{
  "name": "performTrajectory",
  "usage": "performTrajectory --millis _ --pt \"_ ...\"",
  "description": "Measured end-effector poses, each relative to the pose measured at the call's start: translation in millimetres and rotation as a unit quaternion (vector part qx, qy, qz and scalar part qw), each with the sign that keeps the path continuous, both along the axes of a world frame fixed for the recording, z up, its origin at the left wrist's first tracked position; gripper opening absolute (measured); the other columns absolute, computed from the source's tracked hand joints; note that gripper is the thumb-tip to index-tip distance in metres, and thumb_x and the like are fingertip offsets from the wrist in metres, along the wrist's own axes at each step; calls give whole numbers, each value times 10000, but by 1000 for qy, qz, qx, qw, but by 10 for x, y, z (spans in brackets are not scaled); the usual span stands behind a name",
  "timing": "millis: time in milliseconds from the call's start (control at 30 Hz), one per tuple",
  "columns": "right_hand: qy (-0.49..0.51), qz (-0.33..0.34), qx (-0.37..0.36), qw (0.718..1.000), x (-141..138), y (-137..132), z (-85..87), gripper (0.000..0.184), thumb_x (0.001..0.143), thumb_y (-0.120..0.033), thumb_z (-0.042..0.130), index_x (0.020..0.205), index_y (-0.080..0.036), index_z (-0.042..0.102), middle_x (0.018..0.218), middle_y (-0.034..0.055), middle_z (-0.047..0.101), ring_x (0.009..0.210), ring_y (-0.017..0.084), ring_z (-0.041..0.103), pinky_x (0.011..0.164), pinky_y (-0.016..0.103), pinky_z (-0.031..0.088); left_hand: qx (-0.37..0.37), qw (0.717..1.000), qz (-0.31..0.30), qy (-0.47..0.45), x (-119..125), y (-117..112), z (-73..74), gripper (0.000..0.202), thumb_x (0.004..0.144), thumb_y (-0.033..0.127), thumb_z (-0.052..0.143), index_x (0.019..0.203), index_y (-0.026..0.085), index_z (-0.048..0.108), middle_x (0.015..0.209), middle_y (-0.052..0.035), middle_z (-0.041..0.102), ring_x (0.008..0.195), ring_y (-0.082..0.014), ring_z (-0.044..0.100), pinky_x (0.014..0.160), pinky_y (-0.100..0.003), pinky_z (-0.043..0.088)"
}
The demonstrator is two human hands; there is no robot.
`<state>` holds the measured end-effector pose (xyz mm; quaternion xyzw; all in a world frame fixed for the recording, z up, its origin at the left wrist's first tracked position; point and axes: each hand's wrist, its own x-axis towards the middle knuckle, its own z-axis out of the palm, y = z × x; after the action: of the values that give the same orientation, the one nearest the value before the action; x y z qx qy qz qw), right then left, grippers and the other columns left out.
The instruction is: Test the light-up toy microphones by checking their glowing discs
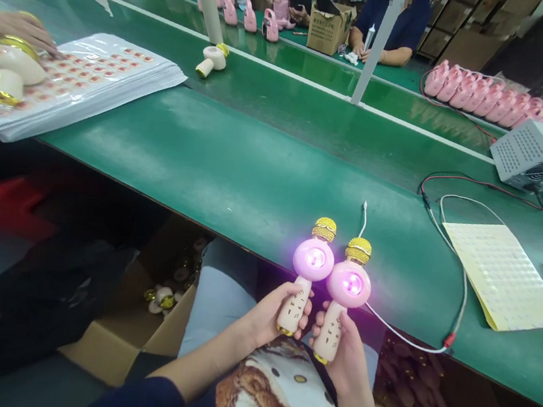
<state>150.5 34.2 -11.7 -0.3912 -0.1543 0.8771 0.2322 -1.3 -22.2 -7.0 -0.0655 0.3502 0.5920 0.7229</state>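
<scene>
A pink karaoke microphone [313,260] and a second microphone [348,283] are gripped upright in the closed left hand [273,315] and right hand [338,354], just off the green workbench's [274,184] near edge, glowing heads angled toward the wearer.

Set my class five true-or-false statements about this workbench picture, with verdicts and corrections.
1. The left hand holds one pink microphone and the right hand holds a second pink microphone. True.
2. Both microphones are unlit. False: their rings glow purple.
3. A cream sheet lies on the green bench right of the microphones. True.
4. A co-worker's hand rests on the cream sheet. False: the co-worker's hand is at a stack of printed plastic sheets.
5. An open cardboard box sits below the bench. True.
</scene>
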Motion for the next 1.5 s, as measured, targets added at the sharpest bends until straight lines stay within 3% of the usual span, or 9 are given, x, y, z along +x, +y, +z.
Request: performTrajectory --millis 233,400,567,900,1267,1500 --pt "14 12 25 1000 -87 75 125 360 716 -464 780 903 -172 684 667 4 665 546 138 616 496 244 535 28 1000 11 -1 0 -3 34 285 896 324 483 1075 125 579 676 -27 625 500 -147 596 420 -248 522" --pt "4 13 45 999 -34 125 140 348 714 -468 780 874 -175 684 593 -19 603 452 106 530 385 195 471 -17 1000 3 15 15 -13 17 255 898 302 492 974 90 609 716 -66 654 573 -172 640 490 -293 571" --pt "-3 26 74 997 8 158 64 386 722 -483 774 903 -153 689 574 -13 600 436 106 531 382 199 480 -18 999 29 13 53 -3 -2 218 888 247 490 1014 107 599 801 -75 673 639 -183 653 528 -337 586" --pt "7 42 99 994 30 148 -130 367 734 -481 750 918 -170 682 590 -18 626 451 128 578 413 233 506 -5 999 17 45 -24 -32 7 243 877 293 521 1017 107 590 691 -39 631 512 -136 578 401 -226 484" --pt "-33 23 79 996 -26 109 36 390 662 -482 796 877 -173 693 586 -18 638 466 122 576 438 236 517 1 998 10 62 -6 -40 -24 235 866 299 516 981 111 596 699 -37 624 521 -131 575 414 -225 486" --pt "-44 29 78 996 -18 101 55 409 641 -499 808 874 -183 692 590 -20 641 472 117 578 443 220 508 13 998 10 58 -2 -37 -14 235 844 314 542 942 109 603 698 -36 617 528 -130 570 420 -229 480"
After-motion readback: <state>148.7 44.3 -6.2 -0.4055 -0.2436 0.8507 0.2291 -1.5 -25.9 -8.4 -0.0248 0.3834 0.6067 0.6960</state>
